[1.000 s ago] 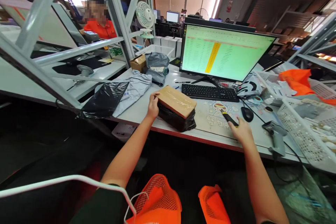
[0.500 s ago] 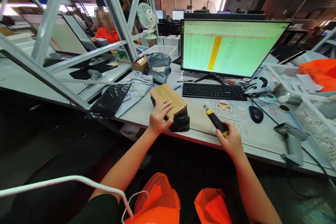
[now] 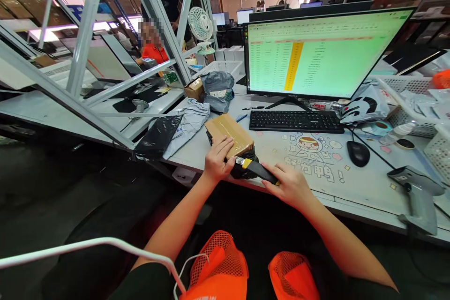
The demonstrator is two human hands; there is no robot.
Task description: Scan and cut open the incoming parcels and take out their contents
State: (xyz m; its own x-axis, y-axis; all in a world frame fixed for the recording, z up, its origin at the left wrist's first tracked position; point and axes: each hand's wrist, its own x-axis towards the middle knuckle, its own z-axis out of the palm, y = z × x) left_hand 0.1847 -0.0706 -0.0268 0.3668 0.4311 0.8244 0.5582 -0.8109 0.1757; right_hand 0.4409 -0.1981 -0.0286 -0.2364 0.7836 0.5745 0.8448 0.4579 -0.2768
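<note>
A brown cardboard box [image 3: 230, 132] with shiny tape on top sits at the desk's front edge, black plastic wrapping [image 3: 251, 153] around its lower sides. My left hand [image 3: 218, 158] grips the near left corner of the box, fingers over its top and thumb along the near side. In my right hand [image 3: 290, 183] is a black and yellow utility knife [image 3: 260, 171], its handle held between thumb and fingers. The blade points left and lies against the near side of the box, close to my left thumb. Whether it cuts in cannot be made out.
Behind the box are a grey plastic mailer [image 3: 218, 91] and a small carton [image 3: 194, 89]. Flattened bags [image 3: 161, 133] lie left, beside a metal frame [image 3: 116, 75]. A monitor [image 3: 316, 56], keyboard [image 3: 295, 121], mouse [image 3: 358, 153] and barcode scanner [image 3: 418, 192] stand right.
My right hand has brought the utility knife left and down, from over the desk mat to the near side of the box. My left hand keeps its hold. The view has turned slightly.
</note>
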